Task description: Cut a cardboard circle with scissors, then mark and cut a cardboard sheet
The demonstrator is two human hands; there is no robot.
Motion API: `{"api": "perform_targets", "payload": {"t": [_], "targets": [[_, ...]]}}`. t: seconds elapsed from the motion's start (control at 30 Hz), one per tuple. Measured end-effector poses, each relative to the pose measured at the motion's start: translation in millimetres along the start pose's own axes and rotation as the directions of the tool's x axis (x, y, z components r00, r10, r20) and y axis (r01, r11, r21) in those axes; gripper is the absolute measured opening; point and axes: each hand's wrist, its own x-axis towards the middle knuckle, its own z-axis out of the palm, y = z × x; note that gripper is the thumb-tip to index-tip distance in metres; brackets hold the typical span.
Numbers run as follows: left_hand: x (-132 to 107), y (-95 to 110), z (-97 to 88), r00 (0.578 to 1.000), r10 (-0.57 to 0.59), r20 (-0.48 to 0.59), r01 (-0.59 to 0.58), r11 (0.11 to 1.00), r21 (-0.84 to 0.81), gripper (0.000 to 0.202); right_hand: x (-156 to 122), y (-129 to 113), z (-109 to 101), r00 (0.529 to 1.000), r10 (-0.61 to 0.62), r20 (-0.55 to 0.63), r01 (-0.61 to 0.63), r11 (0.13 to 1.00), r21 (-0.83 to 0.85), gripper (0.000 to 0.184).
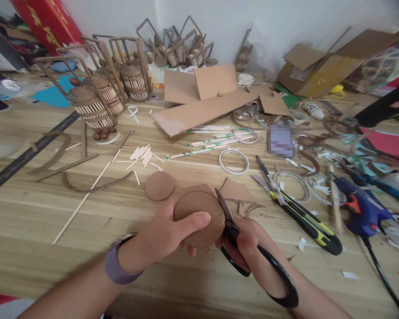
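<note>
Above the cluttered wooden table [186, 288], your left hand [171, 228] pinches a cardboard disc [194, 204] and your right hand [248, 238] grips black scissors [231, 228] at its edge.

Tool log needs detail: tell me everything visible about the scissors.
The scissors have dark, metal-looking blades tapering to a point, and glossy black handles, probably plastic. The right hand grips the handles; the tip points up-left in the frame. The blades meet the right edge of the cardboard disc in the left hand; their opening is unclear.
</note>
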Motion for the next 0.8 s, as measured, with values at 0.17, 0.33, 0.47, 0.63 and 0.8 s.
{"api": "perform_targets", "payload": {"t": [0.17,0.33,0.47,0.63,0.8], "targets": [[-0.5,0.2,0.5,1.0,-0.008,0.005,0.008,1.0,-0.011,0.048,-1.1,1.2,0.1,1.0,0.024,0.012,-0.024,1.0,0.002,0.079],[0.1,0.1,0.7,1.0,0.004,0.0,-0.004,1.0,-0.015,0.052,-1.1,2.3,0.0,1.0,0.026,0.012,-0.026,1.0,0.011,0.079],[0.9,-0.5,-0.8,1.0,0.001,0.01,-0.001,1.0,-0.004,0.055,-0.9,1.0,0.0,1.0,0.018,0.01,-0.019,1.0,0.013,0.079],[0.7,-1.5,-1.5,1.0,0.003,0.029,-0.002,1.0,-0.01,0.051,-0.5,-0.7,0.2,1.0,0.014,0.015,-0.014,1.0,0.013,0.077],[0.6,-1.0,-1.1,1.0,0.011,0.026,-0.01,1.0,-0.028,0.052,-1.1,-0.4,1.0,1.0,0.002,0.012,-0.002,1.0,0.005,0.077]]}}
